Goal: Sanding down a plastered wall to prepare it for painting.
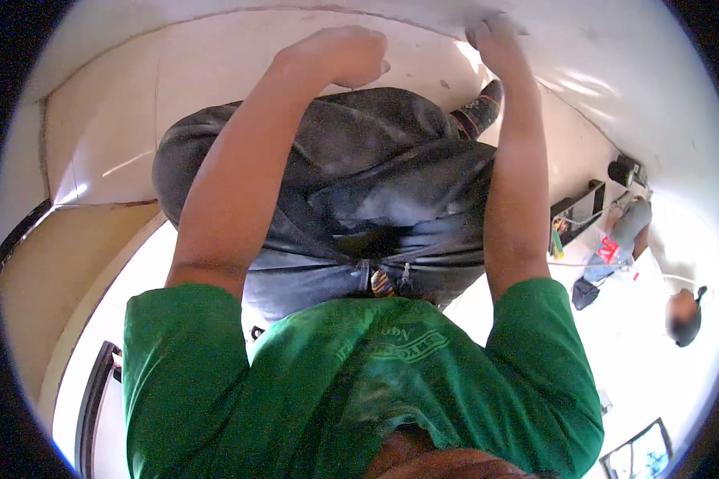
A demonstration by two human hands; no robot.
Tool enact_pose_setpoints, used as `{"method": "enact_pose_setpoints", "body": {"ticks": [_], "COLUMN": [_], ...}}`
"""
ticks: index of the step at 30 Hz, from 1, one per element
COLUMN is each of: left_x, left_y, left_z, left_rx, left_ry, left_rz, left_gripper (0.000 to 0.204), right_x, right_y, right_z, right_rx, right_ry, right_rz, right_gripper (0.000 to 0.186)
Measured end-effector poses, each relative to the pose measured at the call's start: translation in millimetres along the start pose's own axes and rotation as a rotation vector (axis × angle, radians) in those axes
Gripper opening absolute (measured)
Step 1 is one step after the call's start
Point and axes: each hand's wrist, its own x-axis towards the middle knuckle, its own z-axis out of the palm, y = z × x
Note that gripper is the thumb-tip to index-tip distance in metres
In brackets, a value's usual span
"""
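My left hand (345,56) is closed in a fist above my bent knee, over the pale tiled floor (216,56). Its curled fingers hide whatever might be inside. Farther right, my right hand (497,46) reaches to the white wall (607,48), with its fingers bent. Something dark and blurred is at those fingertips, too smeared to name. Both forearms stretch forward over my dark trousers (375,176), which are marked with pale dust. Below the right hand, a dark patterned shoe or sock (479,112) shows beside the wall.
Along the wall at right stand a black cylindrical object (621,171) and a dark open box or frame (577,211). Another person (635,227) is beyond them, near a red and white item (607,251). A dark-framed panel (637,453) is at lower right.
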Motion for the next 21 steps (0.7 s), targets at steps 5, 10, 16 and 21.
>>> {"method": "enact_pose_setpoints", "body": {"ticks": [5,10,16,21], "left_x": [0,3,3,-3], "left_y": [-3,-4,-5,2], "left_z": [4,6,5,0], "left_rx": [0.015,-0.022,0.007,0.005], "left_ry": [-0.001,0.065,-0.015,0.029], "left_rz": [-0.026,-0.028,-0.044,-0.125], "left_gripper": [0.039,0.039,0.039,0.036], "right_x": [6,6,6,9], "right_y": [11,16,13,23], "right_z": [7,6,7,8], "right_rx": [0.304,-0.007,-0.606,0.237], "right_ry": [-0.191,0.008,-0.238,0.129], "right_rz": [-0.043,-0.256,-0.361,-0.016], "right_gripper": [0.025,0.022,0.027,0.026]}}
